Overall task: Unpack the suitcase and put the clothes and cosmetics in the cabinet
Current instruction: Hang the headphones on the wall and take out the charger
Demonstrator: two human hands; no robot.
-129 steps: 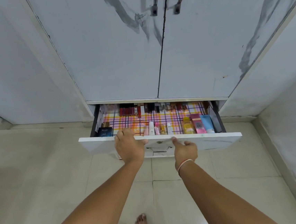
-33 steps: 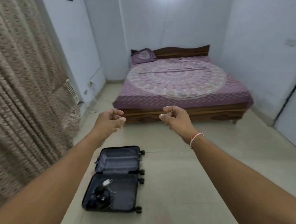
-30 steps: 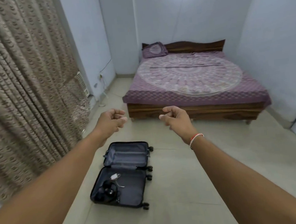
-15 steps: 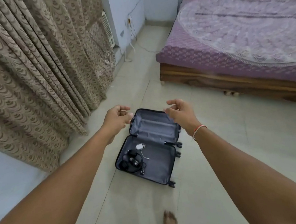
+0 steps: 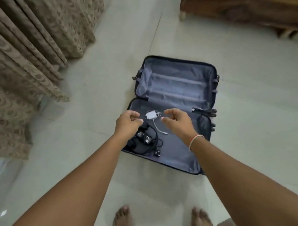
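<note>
A dark suitcase (image 5: 174, 85) lies open on the floor, its grey lining showing. In the near half lie a white charger (image 5: 150, 115) with a thin white cable and a bundle of black cables and adapters (image 5: 145, 140). No clothes or cosmetics show inside. My left hand (image 5: 127, 124) hovers above the near half just left of the white charger, fingers loosely curled, holding nothing. My right hand (image 5: 177, 120) hovers just right of the charger, fingers loosely curled, also holding nothing. The cabinet is out of view.
A beige patterned curtain (image 5: 21, 61) hangs at the left down to the pale tiled floor (image 5: 74, 138). A wooden bed frame (image 5: 243, 7) stands at the top right. My bare feet (image 5: 122, 223) are at the bottom edge, short of the suitcase.
I turned from the cabinet drawer and walked up to the suitcase. The view tilted down, and both hands now hover low over its near half beside the white charger.
</note>
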